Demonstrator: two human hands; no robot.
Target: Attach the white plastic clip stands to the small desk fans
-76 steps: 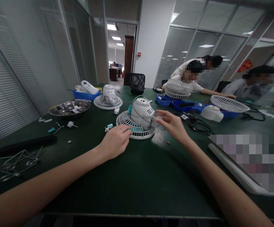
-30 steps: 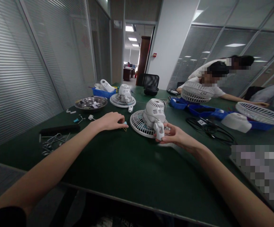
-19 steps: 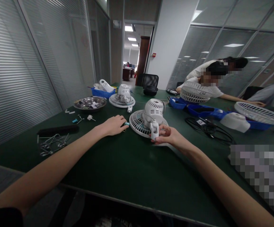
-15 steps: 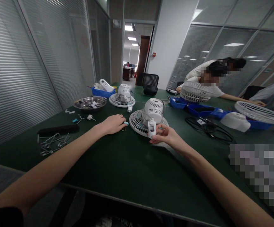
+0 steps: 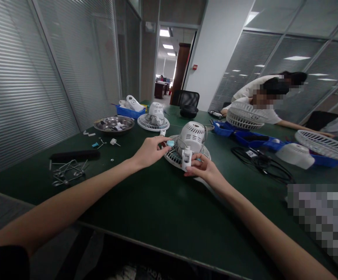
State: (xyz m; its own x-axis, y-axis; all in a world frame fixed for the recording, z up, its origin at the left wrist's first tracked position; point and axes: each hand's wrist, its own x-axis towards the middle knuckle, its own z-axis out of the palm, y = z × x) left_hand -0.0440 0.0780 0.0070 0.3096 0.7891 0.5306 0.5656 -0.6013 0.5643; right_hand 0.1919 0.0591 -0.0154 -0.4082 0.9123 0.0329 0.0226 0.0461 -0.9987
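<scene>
A white fan head (image 5: pixel 192 137) lies face down on its round grille, with the motor housing upward. My right hand (image 5: pixel 201 165) grips the white neck bracket (image 5: pixel 186 158) that sticks out toward me from the housing. Pinched between the thumb and fingers of my left hand (image 5: pixel 153 151) is a small light-blue knob (image 5: pixel 170 143). That hand is over the left rim of the grille, a short way left of the bracket. The fingertips behind the knob are partly hidden.
Behind stands a second fan head (image 5: pixel 156 113). To the left are a metal bowl (image 5: pixel 110 125) of small parts, a blue bin (image 5: pixel 130 113), metal brackets (image 5: pixel 69 173) and a black bar (image 5: pixel 74 155). Black cables (image 5: pixel 259 161) lie right; a person (image 5: pixel 253 91) leans over the table beyond blue trays.
My left hand has lifted from the tabletop and moved right to the grille's edge, carrying the light-blue knob. My right hand stays on the bracket. The view has shifted slightly left.
</scene>
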